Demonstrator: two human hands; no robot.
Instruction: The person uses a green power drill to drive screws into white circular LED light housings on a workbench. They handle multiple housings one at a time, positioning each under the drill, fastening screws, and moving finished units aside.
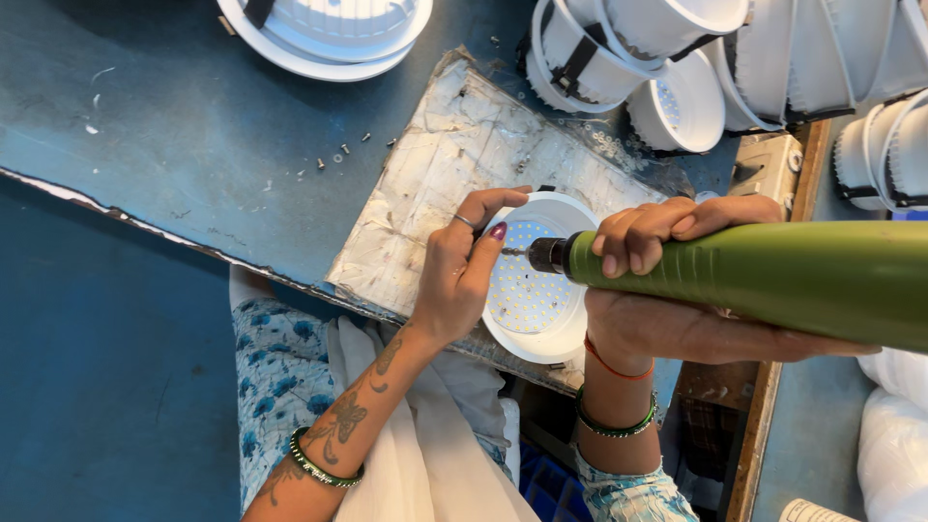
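A round white lamp housing with a dotted LED board inside lies on a worn taped pad. My left hand rests on the housing's left rim, thumb and forefinger pinched near the driver's bit. My right hand grips a green electric screwdriver, held level with its dark chuck and bit pointing left over the LED board. Both wrists wear green bangles, and the left forearm has a tattoo.
A stack of white lamp housings crowds the far right of the blue table. Another white housing sits at the far edge. Small loose screws lie left of the pad. A wooden frame runs down the right.
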